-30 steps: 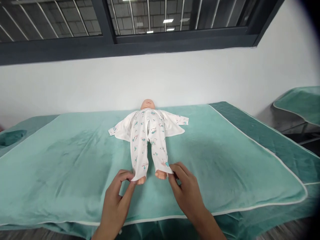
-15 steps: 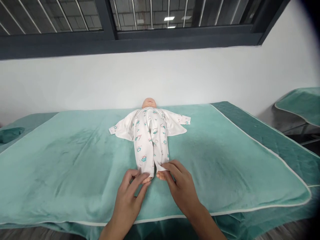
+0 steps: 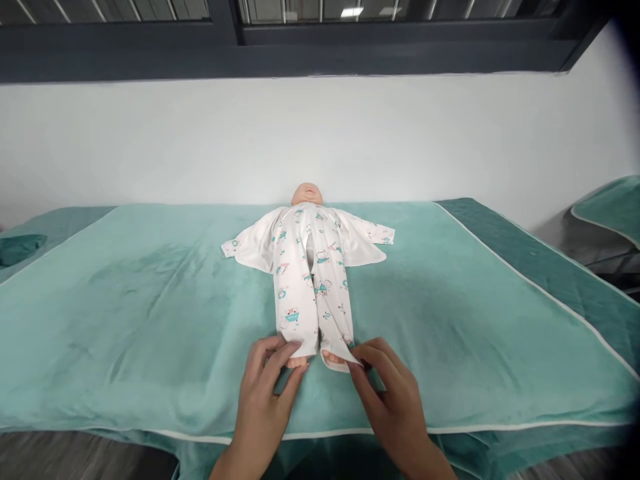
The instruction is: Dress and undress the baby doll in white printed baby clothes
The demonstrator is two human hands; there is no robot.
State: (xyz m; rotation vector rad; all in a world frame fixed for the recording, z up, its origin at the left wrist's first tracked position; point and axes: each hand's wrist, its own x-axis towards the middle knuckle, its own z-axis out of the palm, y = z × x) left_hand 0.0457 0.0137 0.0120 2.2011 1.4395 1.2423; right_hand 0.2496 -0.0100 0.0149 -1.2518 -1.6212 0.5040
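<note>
The right hand (image 3: 390, 393) has thumb and fingertips pinched together on the loose cuff corner of the white printed trousers (image 3: 295, 293); the left hand (image 3: 267, 393) lays its fingers over the other cuff, thumb beside the toes, though I can't tell whether it grips the cloth. The trousers cover the legs of a baby doll (image 3: 307, 194), face up, its head toward the wall (image 3: 200, 140); a white long-sleeved top (image 3: 257, 247) spreads out on both sides of its body. Under it all is a mint plush blanket (image 3: 195, 320), softly creased and edged in white piping; a darker teal cover (image 3: 525, 267) shows beyond its borders, and a folded teal cloth (image 3: 23, 249) sits at the far left; another green cover (image 3: 613, 210) shows at the right; above the plain white wall runs a dark window frame (image 3: 120, 57) with metal bars (image 3: 321, 10) behind; greyish flooring (image 3: 75, 457) shows below.
</note>
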